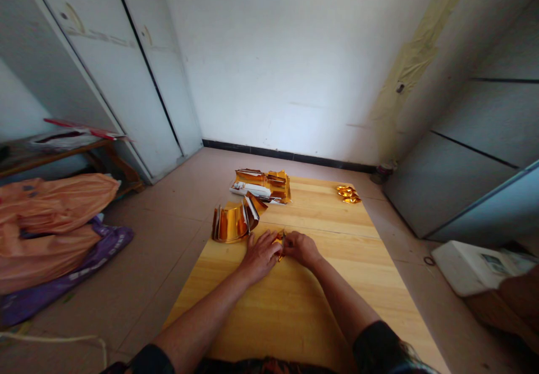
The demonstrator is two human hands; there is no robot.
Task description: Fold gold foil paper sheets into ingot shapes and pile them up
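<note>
A small folded piece of gold foil paper (281,241) lies between my hands on the wooden table, mostly covered by fingers. My left hand (261,255) rests palm down, its fingertips and thumb closed on the paper's left side. From the other side my right hand (301,248) pinches the paper's edge with curled fingers. Just beyond my left hand stands a fanned stack of gold foil sheets (233,222) with white backs. Behind it lies another bundle of gold foil sheets (278,182). Several folded gold foil pieces (348,194) sit at the far right corner.
The wooden table (286,312) reaches from my body toward the white wall. Orange bags (54,205) and a purple bag (84,261) lie at left, beside a low wooden bench (105,152). Grey cabinets flank both sides. A white box (467,267) stands at right.
</note>
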